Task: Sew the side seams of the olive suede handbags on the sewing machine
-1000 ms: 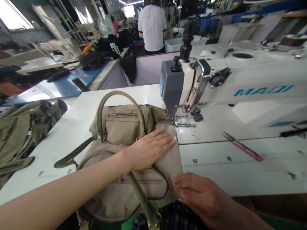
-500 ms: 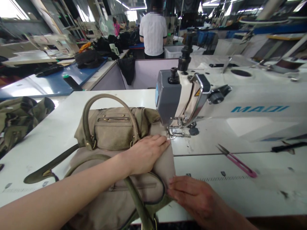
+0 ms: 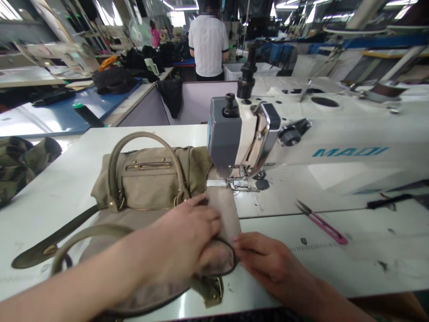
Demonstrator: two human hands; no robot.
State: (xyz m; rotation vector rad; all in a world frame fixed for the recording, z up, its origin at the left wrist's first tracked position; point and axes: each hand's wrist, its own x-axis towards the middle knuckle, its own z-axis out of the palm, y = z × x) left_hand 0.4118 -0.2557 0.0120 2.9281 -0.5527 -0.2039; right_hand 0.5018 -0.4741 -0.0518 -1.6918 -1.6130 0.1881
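An olive-green handbag with two rolled handles and brass zips lies on the sewing table, its pale lining spread toward the machine. The lining's far edge, with a white strip along it, reaches the presser foot of the sewing machine. My left hand, slightly blurred, is over the bag with fingers curled on the cloth, bunching the part with the dark zip edge. At the near right corner of the lining, my right hand pinches the edge between thumb and fingers.
Pink-handled thread snips lie right of the machine's needle area. The white sewing machine fills the right side. Camouflage-like cloth is at the left edge. A person in a white shirt stands beyond the table.
My left hand has drawn back from beside the presser foot toward me, its fingers now curled, and the bag's near part is pulled up and left. My right hand still pinches the edge.
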